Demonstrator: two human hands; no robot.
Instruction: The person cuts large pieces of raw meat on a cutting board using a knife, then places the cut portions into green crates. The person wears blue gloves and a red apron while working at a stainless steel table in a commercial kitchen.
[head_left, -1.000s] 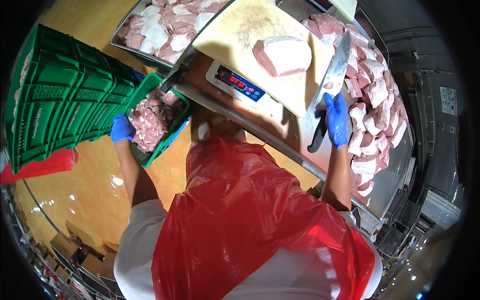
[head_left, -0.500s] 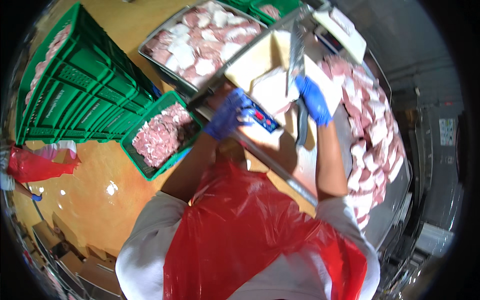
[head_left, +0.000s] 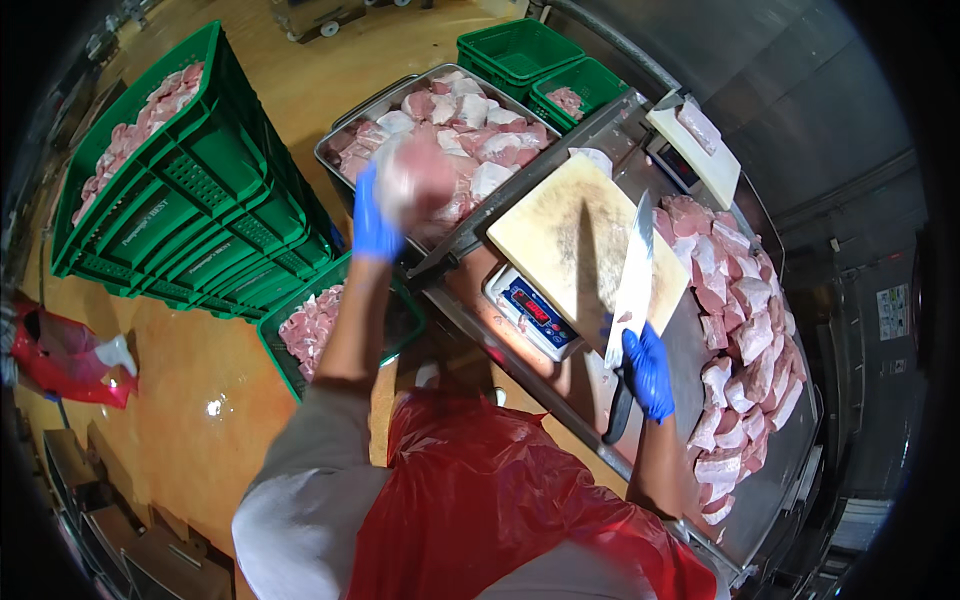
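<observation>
My left hand [head_left: 377,218], in a blue glove, is out over the metal tub at the left. A piece of raw meat [head_left: 418,178], smeared by motion, is at its fingers and seems held. My right hand [head_left: 648,372], gloved too, grips a large knife [head_left: 634,275]; its long blade points away over the board and its black handle toward me. The pale, stained cutting board [head_left: 545,215] rests on a scale [head_left: 530,312] with a lit red display. Under the raised meat, the metal tub [head_left: 342,128] is full of raw meat pieces.
On the steel table's right lies a long heap of meat pieces [head_left: 740,330]. Another scale [head_left: 672,165] stands beyond the board. Stacked green crates [head_left: 190,215] with meat rise at the left; a lower green crate [head_left: 285,365] holds trimmings. Two green crates [head_left: 520,55] stand behind the tub.
The meat piece has gone from the board to over the tub with my left hand, which moved left and away. My right hand and the knife came nearer to me.
</observation>
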